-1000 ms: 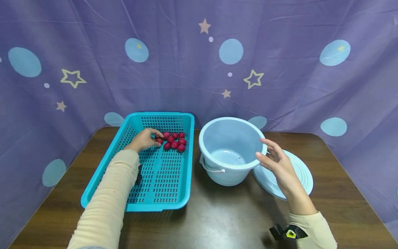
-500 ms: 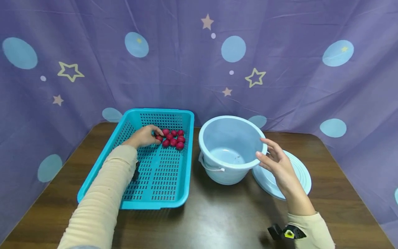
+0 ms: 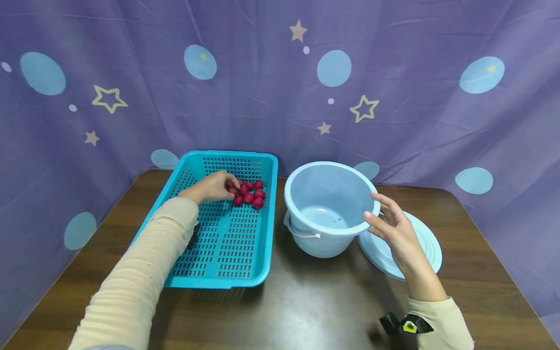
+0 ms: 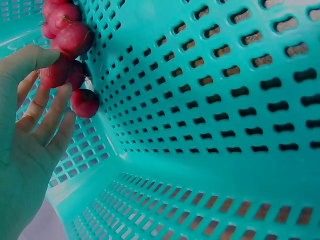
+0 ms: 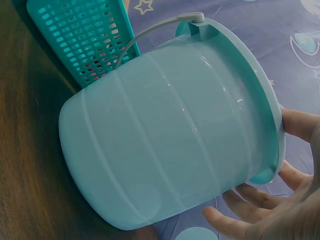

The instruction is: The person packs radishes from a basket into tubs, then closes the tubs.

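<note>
In the head view, several red radishes (image 3: 248, 198) lie together at the far end of a turquoise perforated basket (image 3: 218, 282). Reaching in from the left, my left hand (image 3: 213, 186) has its thumb and fingers around one radish (image 4: 56, 72) at the cluster's edge; the left wrist view shows the thumb over it and fingertips beneath. To the basket's right a pale-blue bucket (image 3: 323, 247) stands upright. Against its right rim rest the thumb and index finger of my right hand (image 3: 400, 238), the other fingers spread loosely beside the outer wall (image 5: 175, 140).
Behind my right hand lies a round pale-blue disc (image 3: 428, 240) with ringed ridges. A white handle (image 3: 316, 236) hangs down the bucket's front left. Everything stands on a brown wooden table (image 3: 306, 311), with a purple patterned curtain (image 3: 262, 97) behind it.
The head view has shifted a little. My left hand has edged slightly right over the radishes, its fingertips further round the radish. My right hand stays at the bucket's rim.
</note>
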A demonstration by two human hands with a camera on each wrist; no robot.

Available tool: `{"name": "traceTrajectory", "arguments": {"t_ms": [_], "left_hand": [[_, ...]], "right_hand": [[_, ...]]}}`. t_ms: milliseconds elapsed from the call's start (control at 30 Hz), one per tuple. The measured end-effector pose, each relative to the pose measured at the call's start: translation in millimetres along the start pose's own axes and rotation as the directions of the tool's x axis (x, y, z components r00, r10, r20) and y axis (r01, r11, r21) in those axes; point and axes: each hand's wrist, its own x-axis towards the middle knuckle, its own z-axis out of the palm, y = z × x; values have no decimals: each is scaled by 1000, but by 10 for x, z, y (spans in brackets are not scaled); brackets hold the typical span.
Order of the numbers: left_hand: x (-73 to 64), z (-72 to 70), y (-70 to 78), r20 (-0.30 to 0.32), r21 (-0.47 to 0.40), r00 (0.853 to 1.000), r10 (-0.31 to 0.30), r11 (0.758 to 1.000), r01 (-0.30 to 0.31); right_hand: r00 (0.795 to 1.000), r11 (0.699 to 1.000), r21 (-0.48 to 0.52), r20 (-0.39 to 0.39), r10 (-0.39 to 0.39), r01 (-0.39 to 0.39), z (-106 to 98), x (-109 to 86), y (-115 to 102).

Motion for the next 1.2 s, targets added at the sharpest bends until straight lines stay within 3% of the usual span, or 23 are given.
{"name": "traceTrajectory", "arguments": {"t_ms": [267,467,567,767,1100,1200], "left_hand": [[-133,-97,-14,-41,-49,999,-6,999,4],[-247,-214,26,-70,-170,998,0,985,-12],[-274,-244,94,-83,-229,997,-4,973,-15],[-290,-304,253,-124,-246,992,21,968,-51],[-265,-189,473,-106,-270,990,94,955,-120],[-283,-212,571,-122,-272,985,119,951,-149]], "right_hand": [[1000,1000,-2,-2,-2,2,12,11,-19],[1000,1000,-14,8,-8,8,3,-6,-26],[1000,1000,-14,5,-6,6,-18,-19,-23],[1000,1000,0,-1,-1,1,-25,-11,-15],[1000,1000,-10,-7,8,-8,-20,-15,-6],[1000,1000,-15,-5,3,-3,-11,-7,-15]]}}
